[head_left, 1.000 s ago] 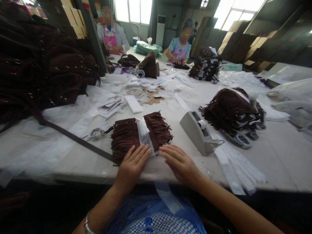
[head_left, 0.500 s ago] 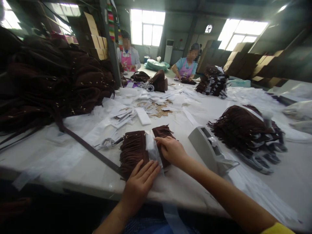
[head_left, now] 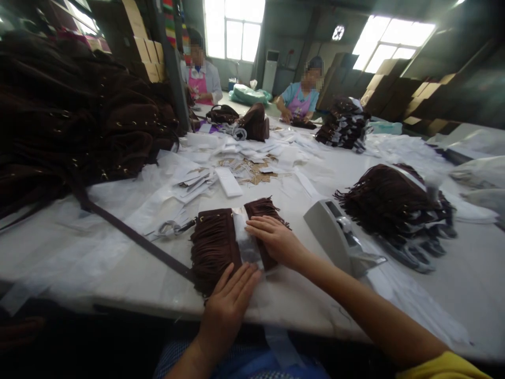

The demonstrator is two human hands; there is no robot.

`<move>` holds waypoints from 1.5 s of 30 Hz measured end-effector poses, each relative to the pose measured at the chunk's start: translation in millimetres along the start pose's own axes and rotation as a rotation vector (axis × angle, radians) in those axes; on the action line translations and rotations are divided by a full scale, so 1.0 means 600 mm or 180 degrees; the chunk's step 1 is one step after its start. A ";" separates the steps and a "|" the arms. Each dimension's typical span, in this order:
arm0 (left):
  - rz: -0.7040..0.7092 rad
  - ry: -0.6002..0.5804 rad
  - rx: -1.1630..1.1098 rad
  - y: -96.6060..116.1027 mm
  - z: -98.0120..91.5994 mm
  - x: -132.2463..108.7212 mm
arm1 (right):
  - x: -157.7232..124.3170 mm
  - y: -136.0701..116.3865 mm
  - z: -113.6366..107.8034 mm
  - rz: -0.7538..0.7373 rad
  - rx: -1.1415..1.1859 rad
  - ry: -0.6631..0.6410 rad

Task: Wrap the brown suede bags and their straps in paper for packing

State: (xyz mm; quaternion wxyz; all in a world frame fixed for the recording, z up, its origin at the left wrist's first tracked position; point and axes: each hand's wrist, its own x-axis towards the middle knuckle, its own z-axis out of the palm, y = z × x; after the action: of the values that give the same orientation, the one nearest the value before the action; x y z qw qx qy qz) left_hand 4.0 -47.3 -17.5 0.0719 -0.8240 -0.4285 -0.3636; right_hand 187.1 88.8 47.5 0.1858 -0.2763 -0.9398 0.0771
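A dark brown fringed bag (head_left: 213, 237) lies folded on the white table before me, a pale wrapping strip (head_left: 245, 243) running down its middle. My left hand (head_left: 229, 300) rests with fingers spread on the bag's near edge and the lower end of the strip. Across the right part of the bag lies my right hand (head_left: 278, 239), flat, its fingers stretched over the strip's edge. From the bag's left side a long brown strap (head_left: 138, 237) runs up toward a heap of bags. Just right of my right hand stands a grey tape dispenser (head_left: 333, 234).
On the left rises a big heap of brown bags (head_left: 98, 116). Stacked fringed bags (head_left: 398, 202) lie at right, with another stack (head_left: 343, 123) behind. Papers and tags (head_left: 229, 181) cover the table's middle. Two people in pink aprons work at the far side.
My right hand has gone from a pinch at the strip to lying flat on it. My left hand stays at the near edge. The view has shifted slightly.
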 end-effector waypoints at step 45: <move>-0.0155 -0.0102 0.0411 0.007 0.004 0.015 | -0.293 -0.208 0.047 -0.0782 0.0224 0.0650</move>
State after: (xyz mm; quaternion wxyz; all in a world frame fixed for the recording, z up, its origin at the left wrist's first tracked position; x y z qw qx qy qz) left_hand 11.9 -43.1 -12.4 0.1092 -0.8126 -0.4722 -0.3237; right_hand 251.6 -113.0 -1.2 0.2980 -0.1591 -0.9394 0.0582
